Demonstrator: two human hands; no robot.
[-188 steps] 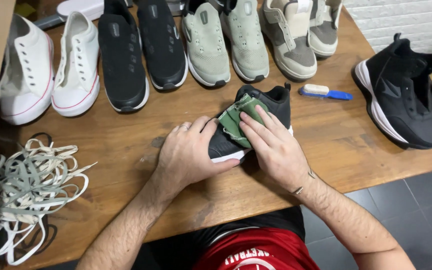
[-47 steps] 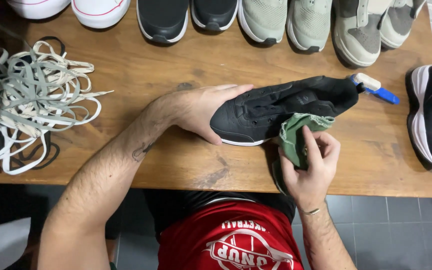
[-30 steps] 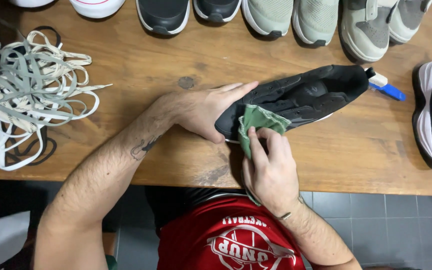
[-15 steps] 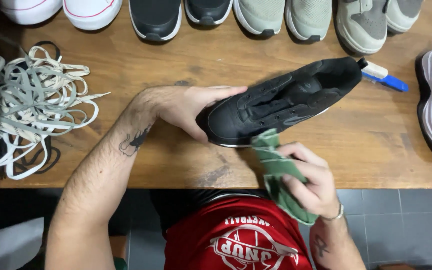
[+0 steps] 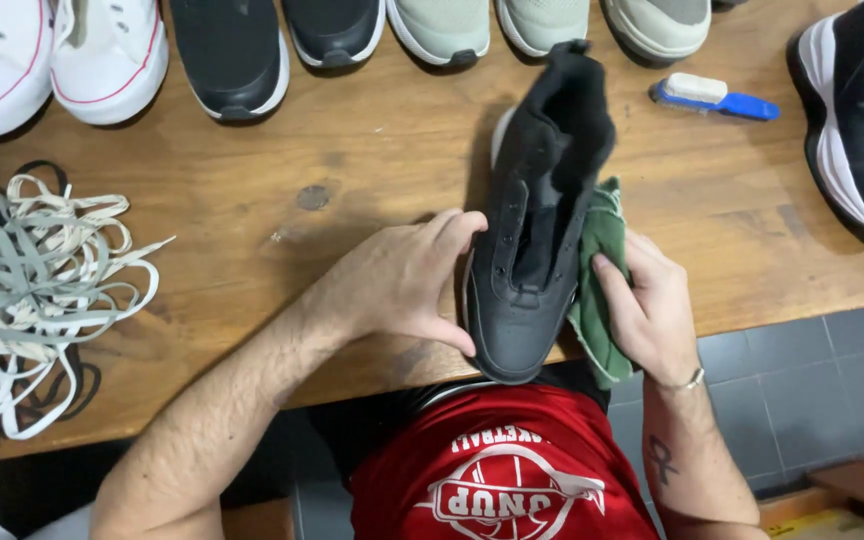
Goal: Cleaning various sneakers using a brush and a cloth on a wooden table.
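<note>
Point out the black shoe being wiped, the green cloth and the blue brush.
black shoe (image 5: 532, 290): head view, on its side panel by the eyelets.
green cloth (image 5: 592, 315): head view, on the fold beside the shoe.
blue brush (image 5: 717, 97): head view, mid-handle.

The black shoe (image 5: 537, 240) stood toe toward the person, heel pointing away up the wooden surface (image 5: 352, 150), its laceless eyelets and open mouth facing up. Its toe hung just past the surface's near edge. The left hand (image 5: 397, 285) cupped the shoe's left flank, fingers on the upper, thumb low by the toe. Against the shoe's right side lay the green cloth (image 5: 592, 290), crumpled and draping below the edge, pressed there by the right hand (image 5: 652, 310).
</note>
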